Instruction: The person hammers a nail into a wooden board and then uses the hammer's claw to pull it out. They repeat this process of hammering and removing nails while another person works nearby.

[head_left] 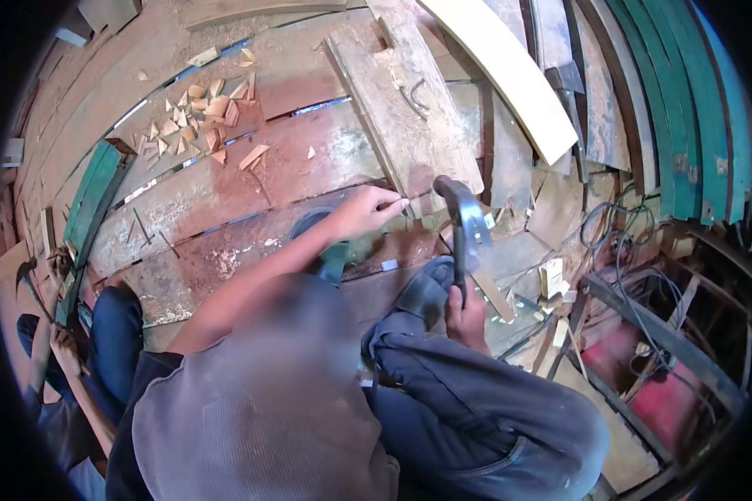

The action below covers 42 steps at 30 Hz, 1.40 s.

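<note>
My left hand (366, 213) is closed in a pinch on a thin nail (420, 195), held at the near end of a worn wooden board (418, 108). My right hand (466, 317) is wrapped round the dark handle of a hammer (464, 213). The hammer's head is close to the nail, just right of my left fingertips; whether they touch is unclear. A bent dark piece of metal (415, 98) lies on the board.
Wood chips (200, 113) lie on the plank floor (292, 150). At the left, a co-worker's hand (65, 346) holds a tool near a green beam (92, 196). A pale curved plank (510, 71), tangled cables (618, 225) and a metal frame (660, 342) are on the right.
</note>
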Motion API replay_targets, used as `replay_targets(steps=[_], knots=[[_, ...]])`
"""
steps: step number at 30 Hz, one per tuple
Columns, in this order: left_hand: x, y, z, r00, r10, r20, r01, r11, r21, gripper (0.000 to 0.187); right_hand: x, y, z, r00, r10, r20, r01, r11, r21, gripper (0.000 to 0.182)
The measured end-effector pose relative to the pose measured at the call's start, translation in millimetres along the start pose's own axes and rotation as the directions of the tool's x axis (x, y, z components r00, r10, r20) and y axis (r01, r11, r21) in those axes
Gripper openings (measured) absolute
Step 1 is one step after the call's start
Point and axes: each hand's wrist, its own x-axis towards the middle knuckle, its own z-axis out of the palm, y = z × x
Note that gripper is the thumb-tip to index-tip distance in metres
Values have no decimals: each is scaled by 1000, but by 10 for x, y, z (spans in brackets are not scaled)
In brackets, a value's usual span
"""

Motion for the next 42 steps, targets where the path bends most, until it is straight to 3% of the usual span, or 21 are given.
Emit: replay_targets(steps=[2, 7, 10, 16, 21, 26, 32, 38, 42], knots=[[-22, -1, -4, 997, -63, 37, 63, 998, 15, 36, -66, 40, -46, 998, -51, -34, 52, 998, 23, 22], [-1, 13, -10, 997, -70, 27, 69, 997, 27, 38, 109, -38, -1, 995, 44, 94, -38, 997, -65, 21], [-5, 10, -16, 998, -58, 20, 58, 998, 20, 37, 86, -76, -64, 994, 77, 82, -74, 997, -36, 25], [-13, 8, -7, 999, -38, 2, 38, 998, 47, 35, 44, 61, -75, 968, 244, -56, -193, 870, 453, 33], [-26, 26, 0, 999, -33, -21, 34, 999, 33, 33, 50, 155, -179, 946, 323, 25, -285, 792, 540, 37], [-50, 76, 53, 997, 22, -76, -17, 998, 66, 32, -54, 267, -109, 941, 339, -8, -294, 825, 482, 36], [-89, 390, 37, 998, -49, -45, 57, 980, 189, 27, -42, 267, -82, 948, 318, -17, -265, 818, 510, 35], [-146, 565, -32, 978, 207, -34, -193, 951, 242, 23, -30, 203, -90, 943, 333, -17, -272, 796, 541, 33], [-146, 585, -36, 964, 263, -40, -245, 937, 251, 22, -32, 287, -90, 946, 323, -25, -265, 818, 511, 33]])
